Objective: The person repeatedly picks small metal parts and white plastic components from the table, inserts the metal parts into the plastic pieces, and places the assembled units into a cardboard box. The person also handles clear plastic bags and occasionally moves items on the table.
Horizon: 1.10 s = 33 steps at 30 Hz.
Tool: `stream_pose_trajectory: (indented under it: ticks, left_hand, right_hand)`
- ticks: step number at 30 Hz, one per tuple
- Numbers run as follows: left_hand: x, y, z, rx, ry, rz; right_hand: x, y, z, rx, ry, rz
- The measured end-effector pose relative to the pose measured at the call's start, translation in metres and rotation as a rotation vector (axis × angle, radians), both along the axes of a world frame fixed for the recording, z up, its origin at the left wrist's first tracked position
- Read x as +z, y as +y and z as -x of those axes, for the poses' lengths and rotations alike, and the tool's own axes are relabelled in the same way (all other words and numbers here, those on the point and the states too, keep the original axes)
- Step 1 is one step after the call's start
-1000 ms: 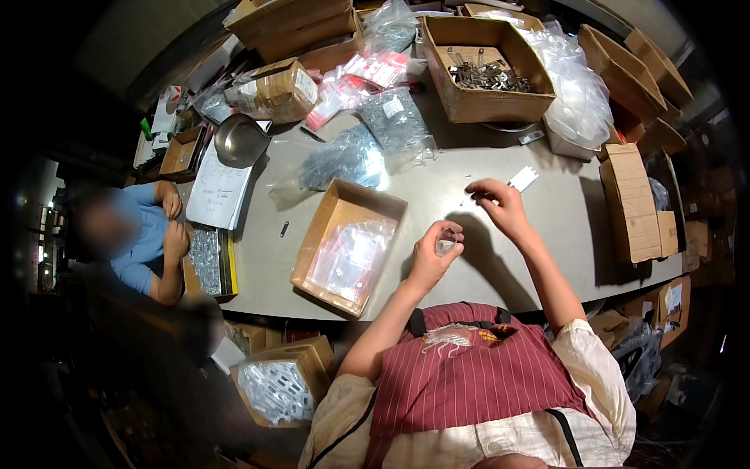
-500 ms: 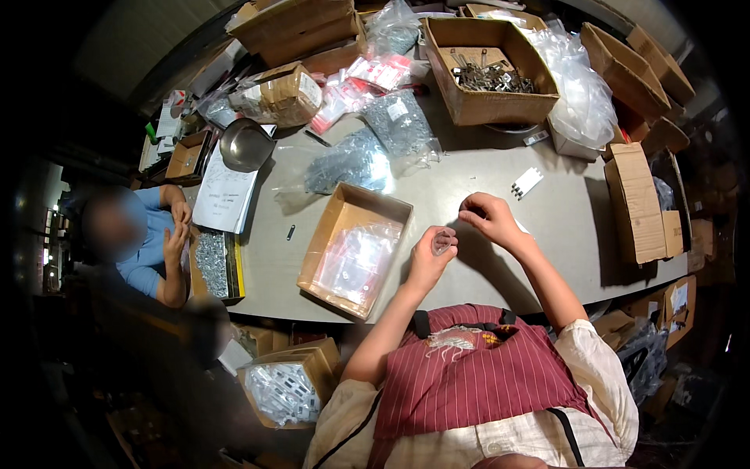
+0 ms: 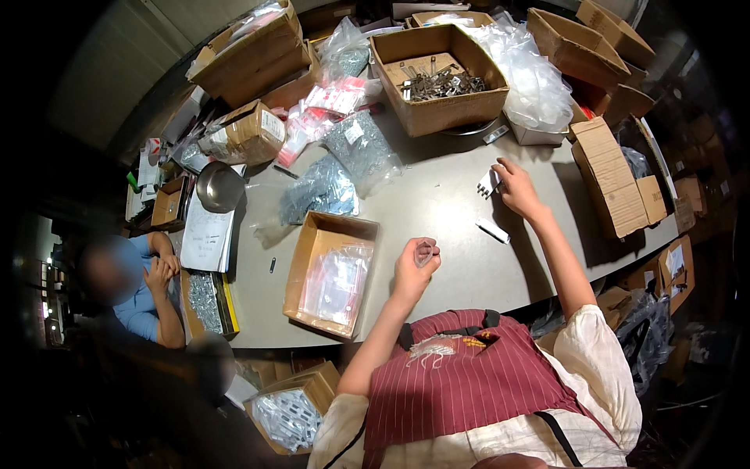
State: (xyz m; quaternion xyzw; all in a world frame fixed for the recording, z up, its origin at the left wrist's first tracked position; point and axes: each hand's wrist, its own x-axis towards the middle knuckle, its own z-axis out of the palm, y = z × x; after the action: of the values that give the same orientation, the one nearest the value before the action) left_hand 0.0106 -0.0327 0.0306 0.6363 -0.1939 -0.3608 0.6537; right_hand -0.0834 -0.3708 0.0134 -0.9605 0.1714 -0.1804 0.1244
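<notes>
My left hand (image 3: 412,275) is closed around a small clear plastic bag (image 3: 424,253) above the table, right of an open cardboard box (image 3: 293,293) of flat clear bags. Farther right, my right hand (image 3: 517,189) pinches the edge of a small white piece with dark prongs (image 3: 487,184), which lies at the tabletop. Nearer to me rests a second white piece with a dark edge (image 3: 493,231), apart from both hands.
Across the table (image 3: 422,211) stands a large box (image 3: 453,113) of metal parts. Bags of small parts (image 3: 320,190), a metal scoop (image 3: 219,187) and papers (image 3: 206,242) lie leftward. A co-worker (image 3: 144,313) sits far left. A cardboard box (image 3: 605,180) stands at right.
My right hand has moved away from my left hand, forward and right, onto the white piece with prongs. My left hand still holds the clear bag. The whole view has shifted.
</notes>
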Motion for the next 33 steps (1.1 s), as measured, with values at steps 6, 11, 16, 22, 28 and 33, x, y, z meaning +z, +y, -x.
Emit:
stream_pose_trajectory:
  ticks: [6, 11, 16, 22, 28, 33]
  left_hand:
    - [-0.016, 0.003, 0.004, -0.012, -0.004, 0.042]
    - [0.002, 0.007, 0.014, 0.004, -0.013, -0.038]
    - [0.000, 0.012, 0.020, 0.060, 0.139, -0.041]
    - [-0.003, 0.015, 0.021, 0.086, 0.057, -0.047]
    - [-0.009, 0.004, 0.026, 0.055, 0.035, 0.005]
    - [-0.009, -0.008, 0.032, -0.009, 0.082, 0.037]
  right_hand:
    - [0.006, 0.015, -0.007, 0.003, 0.120, 0.151]
    - [-0.003, 0.003, -0.009, -0.133, 0.131, 0.179]
    - [-0.014, -0.006, -0.009, -0.128, 0.276, 0.252]
    - [0.013, -0.018, 0.010, -0.301, 0.086, 0.016]
    - [0.026, 0.027, 0.043, -0.035, 0.148, -0.515]
    - [0.023, 0.075, 0.050, -0.038, 0.220, -0.251]
